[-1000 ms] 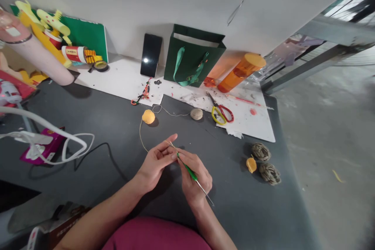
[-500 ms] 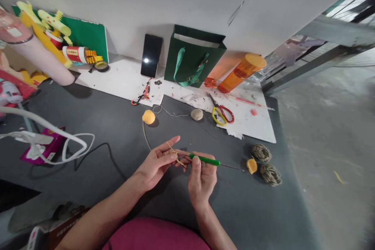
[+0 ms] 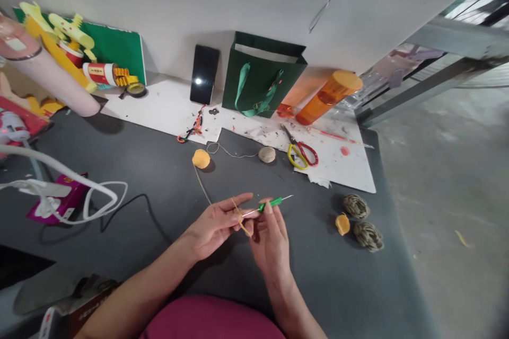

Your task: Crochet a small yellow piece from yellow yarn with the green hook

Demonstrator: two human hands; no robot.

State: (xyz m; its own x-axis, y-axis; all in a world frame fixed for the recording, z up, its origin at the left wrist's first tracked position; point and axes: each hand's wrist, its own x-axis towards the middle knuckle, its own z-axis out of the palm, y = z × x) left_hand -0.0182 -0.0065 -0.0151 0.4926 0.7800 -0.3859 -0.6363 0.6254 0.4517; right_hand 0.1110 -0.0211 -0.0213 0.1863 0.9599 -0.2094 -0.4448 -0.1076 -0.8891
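Note:
My right hand (image 3: 272, 233) grips a crochet hook by its green handle (image 3: 270, 204), thumb on top, with the thin metal shaft pointing left. My left hand (image 3: 217, 225) pinches yellow yarn (image 3: 245, 229) between thumb and fingers, and a strand runs up over its raised index finger. The hook's tip meets the yarn at the left fingertips; the exact stitch is too small to make out. A strand leads from the left hand back to a small yellow yarn ball (image 3: 201, 159) on the dark table.
Beyond the hands lie a beige yarn ball (image 3: 266, 155) and scissors (image 3: 300, 154). To the right sit two grey-green yarn bundles (image 3: 368, 237) and a small yellow piece (image 3: 342, 224). A phone (image 3: 204, 74), green paper bag (image 3: 264, 77) and orange bottle (image 3: 329, 98) stand behind. Cables (image 3: 104, 198) lie left.
My right hand has turned, so the hook now slants with its handle end higher and farther from me. The left hand stays nearly in place, still holding the yarn.

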